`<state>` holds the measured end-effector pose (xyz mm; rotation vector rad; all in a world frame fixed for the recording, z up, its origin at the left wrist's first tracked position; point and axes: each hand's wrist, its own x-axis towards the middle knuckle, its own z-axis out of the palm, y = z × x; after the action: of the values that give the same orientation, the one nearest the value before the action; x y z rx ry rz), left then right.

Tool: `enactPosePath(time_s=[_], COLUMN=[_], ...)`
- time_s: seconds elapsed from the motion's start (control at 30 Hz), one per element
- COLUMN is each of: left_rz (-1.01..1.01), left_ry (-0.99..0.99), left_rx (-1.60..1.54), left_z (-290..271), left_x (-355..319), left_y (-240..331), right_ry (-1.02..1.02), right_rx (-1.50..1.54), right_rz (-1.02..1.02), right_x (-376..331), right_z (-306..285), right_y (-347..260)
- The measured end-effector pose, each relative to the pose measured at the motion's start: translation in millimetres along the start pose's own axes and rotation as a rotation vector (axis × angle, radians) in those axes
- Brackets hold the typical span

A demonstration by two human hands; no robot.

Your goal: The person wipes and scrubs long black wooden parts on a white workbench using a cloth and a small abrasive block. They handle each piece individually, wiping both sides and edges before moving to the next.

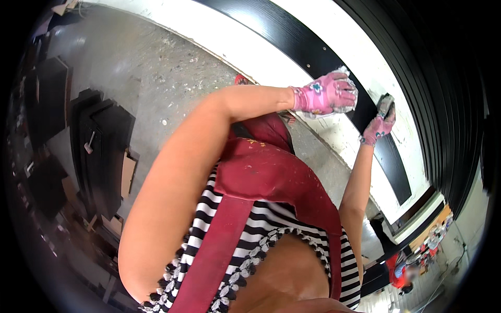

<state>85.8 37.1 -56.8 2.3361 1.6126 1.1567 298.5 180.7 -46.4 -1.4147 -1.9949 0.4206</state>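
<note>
A long black wood-grained board [284, 35] lies along a white bench top [377, 65], with small round holes near its middle. My left hand [324, 95], in a pink flowered glove, presses a crumpled white rag [348, 106] on the board, its fingers curled over the cloth. Farther right along the same board, my right hand [380, 125] wears a matching glove with grey, soiled fingers. Those fingers are bent together at the board's far edge around a small dark thing [386, 97], whose kind I cannot make out.
Many long black boards [441, 78] stand stacked beyond the bench. Stacks of dark panels [107, 151] stand at the left on the stained concrete floor [156, 70]; a small mallet-like tool [90, 143] lies on one. A person in red [399, 274] is at the lower right.
</note>
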Motion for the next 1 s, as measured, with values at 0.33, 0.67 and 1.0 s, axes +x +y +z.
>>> enactPosePath(time_s=[0.33, 0.67, 1.0], left_rz=[-0.162, -0.467, -0.288], left_ry=[-0.004, 0.088, 0.584], left_rx=[0.205, 0.409, -1.886], left_z=[-107.9, -290.8, -323.1], left_x=[-82.6, -197.7, -195.3], left_y=[-92.6, -226.7, -255.5], right_ry=[0.054, 0.021, 0.047], right_rx=[-0.023, -0.03, -0.02], right_rz=[0.059, 0.113, 0.128], right_x=[-1.1, 0.0, 1.3], right_z=[3.7, 0.8, 6.7], right_y=[-4.4, -14.7, -11.1])
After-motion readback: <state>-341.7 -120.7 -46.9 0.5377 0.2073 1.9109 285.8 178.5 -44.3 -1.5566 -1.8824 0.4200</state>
